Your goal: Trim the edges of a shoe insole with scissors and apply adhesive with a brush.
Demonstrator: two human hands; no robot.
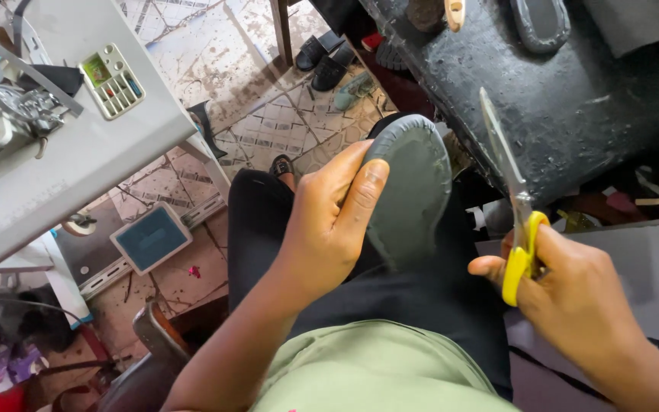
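sole piece: matt grey, rubbery or foam-like, fine even grain, held in the left hand
scissors: dull bare metal blades, glossy yellow plastic handles, in the right hand
bench top: black, rough, patchy sheen
machine table: smooth pale laminate, scuffed
floor: patterned tiles, stained and dusty
trousers: black matt cloth
shirt: soft green cloth

A black worktable is standing at far right, carrying a grey sole. Black sandals are lying on the tiled floor.
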